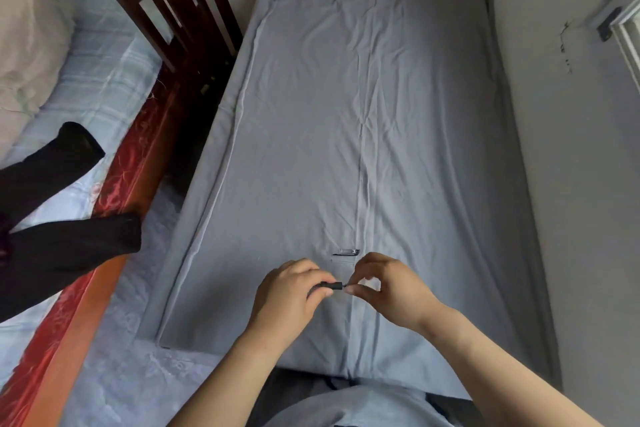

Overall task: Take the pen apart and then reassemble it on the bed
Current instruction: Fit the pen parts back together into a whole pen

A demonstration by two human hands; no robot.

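Bed (346, 114): long, narrow, covered by a creased grey sheet; runs away from the person, with a grey wall along its right side.

Left hand (287, 291): held just above the near part of the bed. Grip closed, thumb and fingers wrapped round the dark pen barrel (329, 286), which lies roughly level and points toward the other hand.

Right hand (384, 288): opposite the left, close to it. Thumb and forefinger pinched together at the barrel's exposed end, where a thin tip (344, 286) sticks out; whether the fingertips actually hold that tip or only touch it cannot be told. The remaining fingers are curled and raised.

Clear pen part (346, 251): small, transparent with a dark end, lying flat on the sheet just beyond the two hands, apart from both. A thin dark piece (343, 255) lies right beside it on its near side; too small to identify.

Wooden chair (180, 17): dark, slatted back, standing against the bed's left edge toward the far end.

Second bed (79, 87): to the left, pale checked cover, reddish patterned side rail (138, 163). Black garments (65, 218) are draped over it, and a pale bundle of bedding (27, 55) sits at its far end.

Floor covering (114, 374): light blue-grey, between the two beds.
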